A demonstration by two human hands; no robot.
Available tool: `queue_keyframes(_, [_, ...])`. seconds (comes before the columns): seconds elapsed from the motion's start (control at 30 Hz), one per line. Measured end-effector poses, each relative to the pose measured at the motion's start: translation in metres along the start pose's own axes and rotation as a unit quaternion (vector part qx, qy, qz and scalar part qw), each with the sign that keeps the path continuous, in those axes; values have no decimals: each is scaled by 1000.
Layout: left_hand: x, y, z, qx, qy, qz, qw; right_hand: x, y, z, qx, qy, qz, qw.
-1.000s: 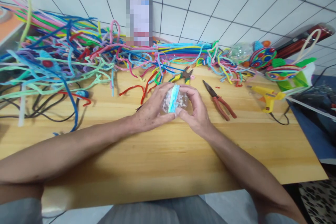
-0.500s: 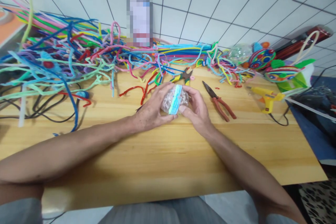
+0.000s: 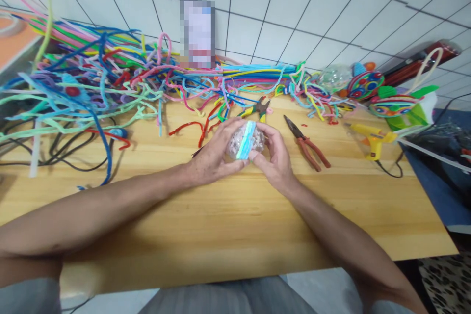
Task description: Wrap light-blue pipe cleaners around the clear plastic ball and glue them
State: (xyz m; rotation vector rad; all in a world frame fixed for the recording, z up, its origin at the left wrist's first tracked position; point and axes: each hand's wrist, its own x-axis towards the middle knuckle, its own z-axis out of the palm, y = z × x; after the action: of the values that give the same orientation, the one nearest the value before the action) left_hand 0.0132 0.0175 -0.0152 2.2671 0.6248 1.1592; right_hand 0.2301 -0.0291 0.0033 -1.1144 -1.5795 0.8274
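Now left hand point(image 3: 210, 158) and right hand point(image 3: 276, 162), fingers clamped on clear ball point(image 3: 235, 143), blue band point(image 3: 246, 140) more tilted.

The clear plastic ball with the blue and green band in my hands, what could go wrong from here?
The clear plastic ball is rounded and looks smooth, so it might slip from the left hand and right hand.

The fuzzy blue and green band could shift if a thumb pushes its edge.

The dark-nosed pliers with red handles lie beside the right hand, which could knock them.
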Motion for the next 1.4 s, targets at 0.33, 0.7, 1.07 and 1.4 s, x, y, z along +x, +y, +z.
queue_keyframes(0.33, [-4,-2,1,-8,-16,5,1000,-3,2,1,-6,7,-20,1000])
queue_keyframes(0.7, [-1,4,2,-4,14,20,1000,-6,2,1,-1,2,-38,999])
queue_keyframes(1.07, [-3,3,3,-21,19,32,999,-7,1,1,10,8,-47,999])
queue_keyframes(1.4, [-3,2,0,15,16,7,1000,-11,8,12,65,83,-14,994])
